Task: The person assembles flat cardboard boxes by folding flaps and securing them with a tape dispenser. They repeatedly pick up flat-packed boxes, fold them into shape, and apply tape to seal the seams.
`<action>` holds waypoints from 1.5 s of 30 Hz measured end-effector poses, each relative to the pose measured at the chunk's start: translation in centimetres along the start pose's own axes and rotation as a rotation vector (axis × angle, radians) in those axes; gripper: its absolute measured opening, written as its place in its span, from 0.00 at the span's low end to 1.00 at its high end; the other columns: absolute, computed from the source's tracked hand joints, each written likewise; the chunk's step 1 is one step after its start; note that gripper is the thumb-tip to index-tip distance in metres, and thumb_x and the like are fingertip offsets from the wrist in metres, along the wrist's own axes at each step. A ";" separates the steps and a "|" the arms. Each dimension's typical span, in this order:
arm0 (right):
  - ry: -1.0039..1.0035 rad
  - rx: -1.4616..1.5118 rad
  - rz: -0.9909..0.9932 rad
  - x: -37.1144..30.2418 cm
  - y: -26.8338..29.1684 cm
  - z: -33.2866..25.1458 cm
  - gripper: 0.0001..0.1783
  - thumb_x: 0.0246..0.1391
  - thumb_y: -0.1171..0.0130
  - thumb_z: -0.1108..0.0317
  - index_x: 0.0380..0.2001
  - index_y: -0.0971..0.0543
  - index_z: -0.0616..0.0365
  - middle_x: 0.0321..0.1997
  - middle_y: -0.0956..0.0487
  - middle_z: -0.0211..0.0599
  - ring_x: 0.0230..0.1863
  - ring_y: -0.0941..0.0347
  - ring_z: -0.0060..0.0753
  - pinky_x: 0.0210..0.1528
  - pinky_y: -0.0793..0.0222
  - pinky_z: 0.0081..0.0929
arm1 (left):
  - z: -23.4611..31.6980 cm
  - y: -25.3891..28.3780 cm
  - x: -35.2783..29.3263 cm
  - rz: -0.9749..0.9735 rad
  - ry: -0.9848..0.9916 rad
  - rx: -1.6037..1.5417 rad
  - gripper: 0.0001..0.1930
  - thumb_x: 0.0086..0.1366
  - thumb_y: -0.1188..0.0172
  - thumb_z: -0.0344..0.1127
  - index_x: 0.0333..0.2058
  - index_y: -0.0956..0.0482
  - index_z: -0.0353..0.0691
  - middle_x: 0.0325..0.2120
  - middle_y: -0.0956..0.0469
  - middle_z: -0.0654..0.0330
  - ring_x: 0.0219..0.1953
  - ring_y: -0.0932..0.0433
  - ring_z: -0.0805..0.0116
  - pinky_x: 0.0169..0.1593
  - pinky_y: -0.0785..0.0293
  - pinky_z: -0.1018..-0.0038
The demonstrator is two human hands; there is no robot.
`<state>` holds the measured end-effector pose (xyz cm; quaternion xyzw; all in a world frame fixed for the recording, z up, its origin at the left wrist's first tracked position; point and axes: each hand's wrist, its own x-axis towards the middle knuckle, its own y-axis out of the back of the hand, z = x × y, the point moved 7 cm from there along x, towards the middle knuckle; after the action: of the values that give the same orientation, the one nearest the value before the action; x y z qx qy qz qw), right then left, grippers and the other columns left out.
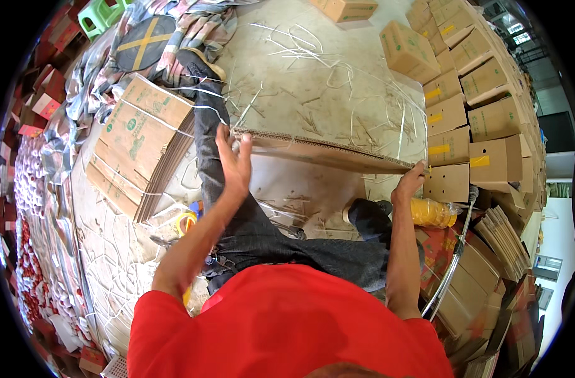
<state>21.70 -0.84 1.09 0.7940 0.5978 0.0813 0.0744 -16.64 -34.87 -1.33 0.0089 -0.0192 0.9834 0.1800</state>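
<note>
A flattened cardboard carton (325, 154) stands on edge before me, its corrugated upper edge running from left to right. My left hand (235, 160) is at its left end, thumb and fingers around the corner. At the other end, the fingers of my right hand (408, 183) close on the right corner. White strapping (401, 129) lies loose just beyond the carton. Left of my outstretched leg rests a strapped bundle of flattened cartons (136, 145). A roll of yellow tape (186, 222) lies near my left forearm.
Stacked cartons (448, 116) line the right side, and another carton (408, 51) stands at the far right. A metal pole (454, 255) leans near a yellow wrapped roll (433, 213). Strap scraps litter the floor (268, 82). A green stool (99, 17) is far left.
</note>
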 end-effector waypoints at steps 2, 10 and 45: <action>-0.045 0.022 0.013 0.8 1.2 2.1 0.43 0.69 0.49 0.38 0.62 0.29 0.74 0.62 0.25 0.48 0.58 0.28 0.41 0.60 0.31 0.37 | 1.1 -1.8 -3.3 -0.068 0.073 0.080 0.46 0.69 0.32 0.40 0.73 0.52 0.30 0.71 0.43 0.42 0.71 0.39 0.52 0.69 0.34 0.55; -0.049 0.042 -0.029 1.0 1.8 4.3 0.41 0.67 0.47 0.37 0.61 0.27 0.68 0.57 0.23 0.45 0.49 0.24 0.38 0.46 0.26 0.37 | -2.1 -2.9 -7.1 0.032 -0.307 0.332 0.46 0.57 0.26 0.31 0.70 0.43 0.31 0.68 0.40 0.38 0.69 0.38 0.41 0.72 0.40 0.56; -0.038 0.095 -0.086 3.1 1.9 3.3 0.43 0.69 0.47 0.40 0.59 0.32 0.79 0.62 0.27 0.60 0.59 0.29 0.48 0.64 0.35 0.39 | 4.3 -6.8 -6.6 -0.268 0.020 0.161 0.14 0.74 0.39 0.37 0.46 0.23 0.29 0.18 0.33 0.66 0.23 0.34 0.76 0.28 0.36 0.73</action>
<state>25.03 1.56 -1.60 0.7716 0.6331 0.0344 0.0516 -8.06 -31.02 3.01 0.0161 0.0628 0.9490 0.3085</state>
